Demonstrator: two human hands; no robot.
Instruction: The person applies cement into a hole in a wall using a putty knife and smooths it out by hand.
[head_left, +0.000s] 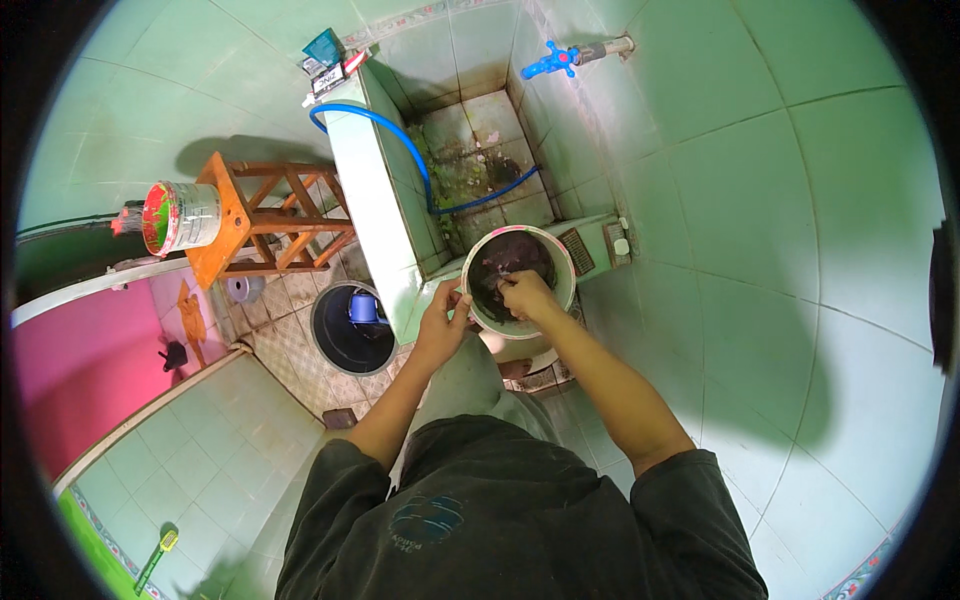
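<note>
A whitish bucket [487,322] stands in front of me, with a dark, wet-looking brown mass [520,252] inside. My left hand [444,318] grips the bucket's left rim, thumb toward the inner side. My right hand [527,296] reaches over the near rim into the bucket, its fingers pinched together. Something small and pale shows at those fingertips, but its kind is hidden. Along the bucket's far left side runs the tiled ledge [365,215] of a basin.
A blue hose [415,160] drapes over the ledge into the basin. The blue tap [550,62] juts from the wall. At left are a wooden stool [232,225] with a paint-smeared pail [195,217], and a black tub [335,345] holding a blue dipper [364,308].
</note>
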